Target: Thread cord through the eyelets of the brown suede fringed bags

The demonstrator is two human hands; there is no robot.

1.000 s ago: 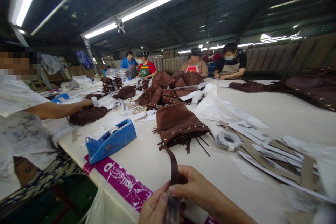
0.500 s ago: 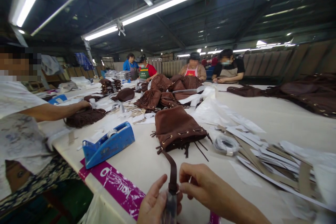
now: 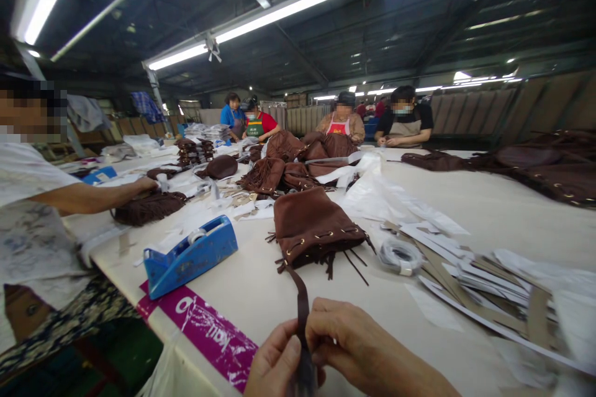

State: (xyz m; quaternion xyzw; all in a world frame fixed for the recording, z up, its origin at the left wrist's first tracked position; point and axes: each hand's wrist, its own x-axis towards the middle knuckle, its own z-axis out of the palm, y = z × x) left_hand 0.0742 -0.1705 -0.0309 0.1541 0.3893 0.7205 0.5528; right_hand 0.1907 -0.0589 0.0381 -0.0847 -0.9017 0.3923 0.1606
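A brown suede fringed bag lies on the cream table in front of me. Its long brown strap runs from the bag down to my hands at the bottom edge. My left hand pinches the strap's lower end from the left. My right hand is closed around the same strap from the right, knuckles up. The two hands touch each other over the strap.
A blue tape dispenser sits left of the bag, above a magenta printed strip at the table's edge. A tape roll and strewn card strips lie right. A person's arm reaches to a fringed bag. Other people work behind bag piles.
My right hand has closed its fingers onto the strap and come together with my left hand. The bag and the co-worker's arm have stayed in place.
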